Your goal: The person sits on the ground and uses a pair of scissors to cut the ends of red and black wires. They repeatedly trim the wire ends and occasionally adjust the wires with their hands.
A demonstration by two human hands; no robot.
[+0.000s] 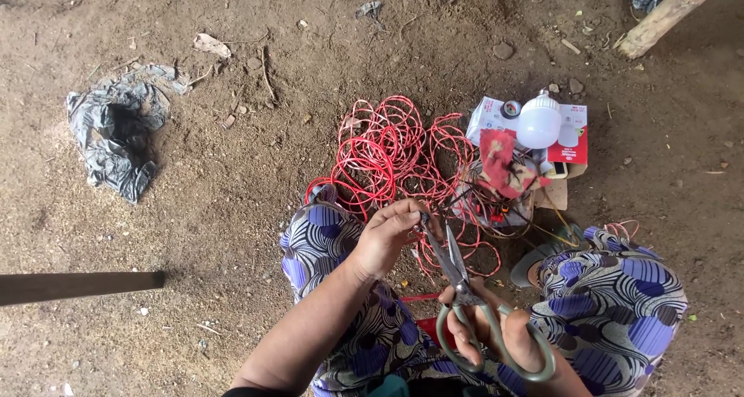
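My left hand (387,234) pinches the end of a thin wire just in front of my knees. My right hand (496,331) grips a pair of scissors (457,277) by their grey-green handles, blades pointing up at the wire end held by the left fingers. A tangled coil of red wire (384,153) lies on the dirt ahead. To its right a white light bulb (539,122) rests on a red and white box (570,133), with a red cloth (502,164) beside it.
My knees are covered in purple, black and white patterned fabric (612,296). A crumpled grey plastic sheet (116,129) lies at the left. A dark bar (77,286) juts in from the left edge. A wooden beam (670,13) crosses the top right.
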